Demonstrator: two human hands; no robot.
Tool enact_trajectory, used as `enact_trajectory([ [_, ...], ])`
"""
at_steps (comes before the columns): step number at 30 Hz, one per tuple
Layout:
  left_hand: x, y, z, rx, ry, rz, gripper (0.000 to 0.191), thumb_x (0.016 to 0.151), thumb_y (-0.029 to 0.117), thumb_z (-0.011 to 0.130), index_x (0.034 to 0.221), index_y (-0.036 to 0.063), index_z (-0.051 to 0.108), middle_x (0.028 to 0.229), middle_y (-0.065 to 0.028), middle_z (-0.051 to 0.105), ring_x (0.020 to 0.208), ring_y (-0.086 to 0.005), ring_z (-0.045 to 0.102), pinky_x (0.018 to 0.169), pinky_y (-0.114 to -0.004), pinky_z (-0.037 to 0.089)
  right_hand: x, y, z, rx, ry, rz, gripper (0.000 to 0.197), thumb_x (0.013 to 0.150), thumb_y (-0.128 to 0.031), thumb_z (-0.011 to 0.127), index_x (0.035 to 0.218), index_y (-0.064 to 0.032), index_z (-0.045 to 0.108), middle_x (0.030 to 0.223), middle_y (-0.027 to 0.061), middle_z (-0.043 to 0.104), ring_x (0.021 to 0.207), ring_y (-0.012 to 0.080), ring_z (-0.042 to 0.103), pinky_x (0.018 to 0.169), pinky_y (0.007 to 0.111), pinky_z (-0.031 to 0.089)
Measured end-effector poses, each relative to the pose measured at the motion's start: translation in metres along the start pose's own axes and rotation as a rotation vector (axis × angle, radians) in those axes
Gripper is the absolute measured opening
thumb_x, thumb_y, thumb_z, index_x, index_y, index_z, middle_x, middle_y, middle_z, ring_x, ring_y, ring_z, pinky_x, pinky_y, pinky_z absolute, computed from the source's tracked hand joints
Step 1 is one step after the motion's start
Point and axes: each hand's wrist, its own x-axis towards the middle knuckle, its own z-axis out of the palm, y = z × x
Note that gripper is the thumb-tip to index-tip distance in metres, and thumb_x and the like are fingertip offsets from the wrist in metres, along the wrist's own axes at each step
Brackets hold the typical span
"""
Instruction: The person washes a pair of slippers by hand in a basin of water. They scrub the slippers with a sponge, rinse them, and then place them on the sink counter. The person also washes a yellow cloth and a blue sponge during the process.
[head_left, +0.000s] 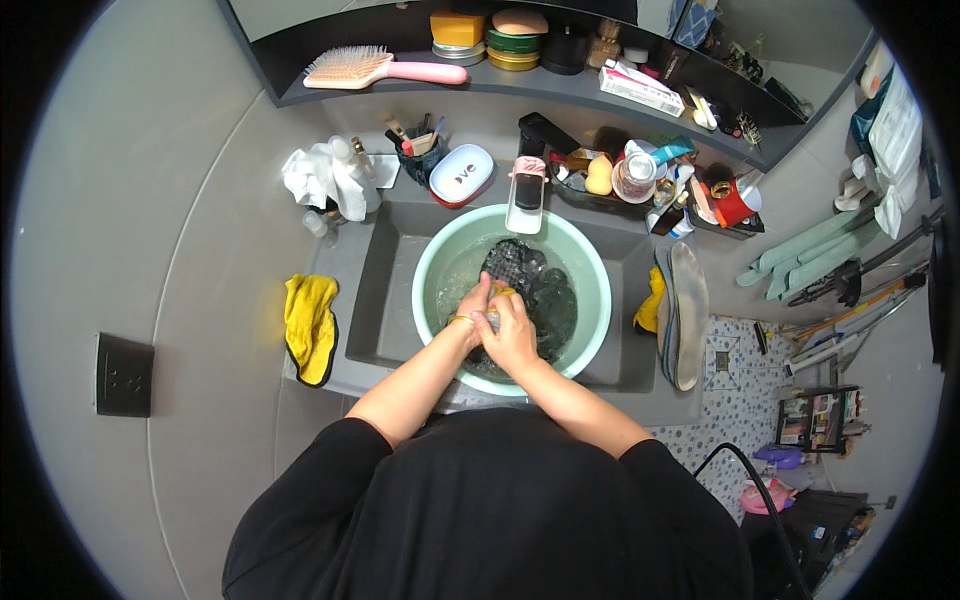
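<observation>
A pale green plastic basin (421, 289) of water stands in the grey rectangular sink (386, 292), below the faucet (528, 195). Dark items (556, 307), perhaps shoes, lie in the water; one shows a textured black surface. My left hand (474, 309), with a yellow bracelet at the wrist, and my right hand (511, 330) are close together over the basin. Between them is something small, yellow and greyish, largely hidden by the fingers; its kind cannot be told. My right hand's fingers curl over it, while my left hand is against its left side.
A yellow cloth (310, 322) lies on the counter's left edge. Insoles (686, 315) and another yellow cloth (651, 300) are at the right. Behind the sink stand a soap box (462, 173), a brush cup (421, 154) and toiletries. A pink-handled hairbrush (382, 69) lies on the shelf above.
</observation>
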Motion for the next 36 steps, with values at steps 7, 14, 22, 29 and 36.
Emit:
enact_trajectory([
  [7,-0.028,0.012,0.047,0.148,0.083,0.068,0.036,0.088,0.039,0.045,0.093,0.004,0.053,0.078,-0.0061,0.055,0.067,-0.0145,0.054,0.06,-0.028,0.046,0.004,0.022,-0.005,-0.201,0.126,-0.245,0.02,0.079,-0.024,0.055,0.077,-0.0054,0.048,0.079,0.0132,0.051,0.064,0.0312,0.055,0.052,0.037,0.046],
  [14,-0.044,0.028,0.047,0.441,0.102,-0.01,0.039,0.083,0.047,0.049,0.09,0.0096,0.055,0.075,-0.0018,0.058,0.056,-0.0107,0.054,0.04,-0.025,0.038,0.028,0.058,-0.033,-0.144,-0.003,0.133,0.022,0.081,-0.029,0.054,0.084,-0.0073,0.05,0.081,0.0158,0.057,0.068,0.0365,0.057,0.058,0.042,0.046],
  [22,-0.049,0.063,0.013,0.949,-0.033,0.164,0.042,0.07,0.025,0.072,0.096,-0.0058,0.059,0.083,-0.0097,0.063,0.07,-0.0148,0.059,0.063,-0.029,0.049,0.043,0.098,-0.105,0.287,-0.549,0.373,0.038,0.069,-0.016,0.072,0.099,0.0002,0.057,0.09,0.0076,0.061,0.081,0.0125,0.055,0.075,0.025,0.043],
  [29,-0.058,0.094,0.026,1.644,-0.029,0.426,0.036,0.069,0.032,0.069,0.083,0.0007,0.062,0.068,-0.0151,0.061,0.06,-0.0226,0.059,0.059,-0.034,0.046,0.044,0.105,-0.12,0.371,-0.736,0.467,0.038,0.062,-0.016,0.076,0.09,0.0037,0.059,0.084,0.0089,0.063,0.078,0.0149,0.056,0.075,0.027,0.043],
  [36,-0.062,0.072,0.047,1.412,0.057,0.543,0.033,0.075,0.029,0.062,0.087,-0.0011,0.058,0.074,-0.0168,0.06,0.07,-0.0245,0.06,0.066,-0.034,0.046,0.044,0.078,-0.091,0.382,-0.204,0.559,0.034,0.068,-0.016,0.071,0.089,0.0059,0.055,0.079,0.0113,0.061,0.069,0.0174,0.058,0.062,0.03,0.048],
])
